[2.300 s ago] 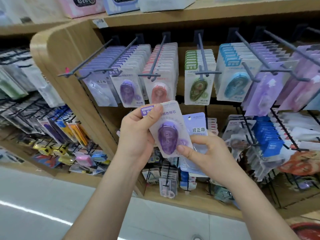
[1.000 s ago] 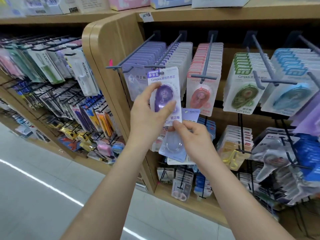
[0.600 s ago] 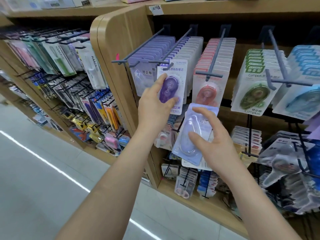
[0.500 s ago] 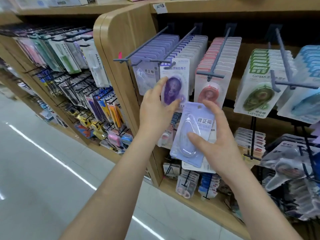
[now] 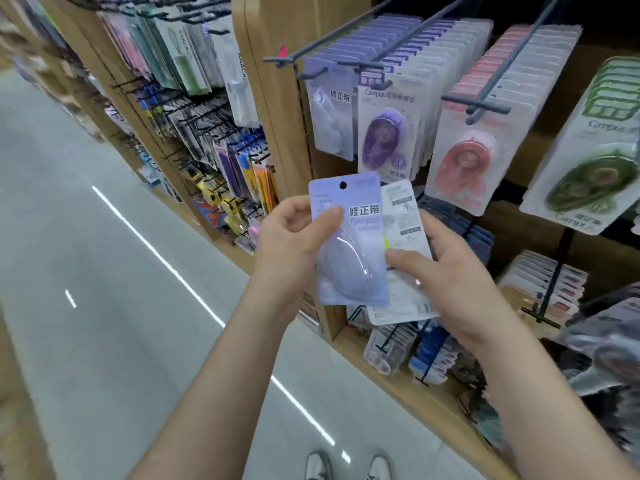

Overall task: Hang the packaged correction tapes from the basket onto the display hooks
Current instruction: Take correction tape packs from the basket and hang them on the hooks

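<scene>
Hands first: left hand [image 5: 287, 237] is gripping a lavender correction tape pack [image 5: 349, 244] by its left edge, thumb pressed on the front and fingers curled behind, so the pack sits upright with its hang hole at the top. Right hand [image 5: 450, 271] is grasping a second pack [image 5: 405, 216] that's turned printed-back-out and tucked just behind and to the right of the lavender one, thumb lying across it with the tip reaching the lavender pack's right edge. Both packs are in the air near the person, below the display hooks [image 5: 346, 39], not touching them. On the hooks further back hang a clear-ish row [image 5: 329, 119], then purple tapes [image 5: 384, 133], pink ones [image 5: 474, 161] and green ones [image 5: 588, 161] off to the right. Wooden side panel [image 5: 273, 81] is left of all that, grey floor [image 5: 104, 271] and a pair of shoes [image 5: 349, 465] down at the bottom
</scene>
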Demonstrator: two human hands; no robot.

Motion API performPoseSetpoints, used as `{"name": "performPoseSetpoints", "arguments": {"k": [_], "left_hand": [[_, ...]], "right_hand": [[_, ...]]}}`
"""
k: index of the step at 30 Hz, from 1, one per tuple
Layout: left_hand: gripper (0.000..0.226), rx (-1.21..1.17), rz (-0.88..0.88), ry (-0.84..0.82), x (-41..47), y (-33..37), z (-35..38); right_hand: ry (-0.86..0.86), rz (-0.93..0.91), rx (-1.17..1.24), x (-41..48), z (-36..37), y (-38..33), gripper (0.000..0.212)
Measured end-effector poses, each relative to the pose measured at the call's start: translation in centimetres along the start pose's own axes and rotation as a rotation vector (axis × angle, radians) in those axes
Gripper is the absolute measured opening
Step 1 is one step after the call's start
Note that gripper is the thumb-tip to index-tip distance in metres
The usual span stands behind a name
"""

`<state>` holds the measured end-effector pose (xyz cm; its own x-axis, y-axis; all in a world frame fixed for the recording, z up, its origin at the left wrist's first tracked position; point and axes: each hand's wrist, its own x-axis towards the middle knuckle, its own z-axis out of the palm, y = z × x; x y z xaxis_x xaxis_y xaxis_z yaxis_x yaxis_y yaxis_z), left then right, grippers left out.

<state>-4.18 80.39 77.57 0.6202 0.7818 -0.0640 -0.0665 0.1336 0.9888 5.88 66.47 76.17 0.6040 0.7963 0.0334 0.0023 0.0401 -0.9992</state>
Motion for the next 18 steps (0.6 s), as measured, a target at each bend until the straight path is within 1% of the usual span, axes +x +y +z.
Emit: {"name": "performPoseSetpoints", "arguments": {"k": [3, 5, 8, 9, 10, 11, 13, 15, 17, 18], "left_hand": [[0.009, -0.023, 0.04, 0.076, 0.7, 0.2, -1.1], [0.015, -0.024, 0.081, 0.113, 1.2, 0.4, -1.7], [0.039, 0.036, 0.166, 0.102, 2.3, 0.5, -2.7], [0.042, 0.087, 0.204, 0.085, 2.8, 0.6, -3.0], [0.038, 0.167, 0.25, 0.076, 3.3, 0.7, -3.3], [0.033, 0.252, 0.29, 0.073, 3.9, 0.7, -3.5], [0.026, 0.375, 0.304, 0.042, 5.0, 0.8, -3.8], [0.015, 0.345, 0.268, -0.105, 5.5, 0.9, -3.9], [0.026, 0.318, 0.246, -0.258, 6.2, 1.1, -4.2], [0.026, 0.306, 0.228, -0.296, 6.8, 1.1, -4.3]], "right_hand": [[0.056, 0.055, -0.011, 0.8, 0.4, 0.7, 0.032], [0.086, 0.06, -0.001, 1.4, 0.9, 1.0, 0.025], [0.096, 0.028, 0.014, 2.3, 2.0, 1.4, 0.029], [0.108, 0.001, 0.003, 2.6, 2.4, 1.5, 0.031], [0.121, -0.035, -0.021, 3.0, 2.9, 1.6, 0.035], [0.132, -0.085, -0.078, 3.3, 3.3, 1.7, 0.039], [0.153, -0.222, -0.322, 4.1, 4.4, 1.6, 0.049], [0.174, -0.305, -0.653, 5.1, 5.9, 1.8, 0.056], [0.271, -0.33, -0.854, 6.2, 7.8, 2.1, 0.06], [0.322, -0.339, -0.903, 6.7, 8.8, 2.2, 0.06]]}}
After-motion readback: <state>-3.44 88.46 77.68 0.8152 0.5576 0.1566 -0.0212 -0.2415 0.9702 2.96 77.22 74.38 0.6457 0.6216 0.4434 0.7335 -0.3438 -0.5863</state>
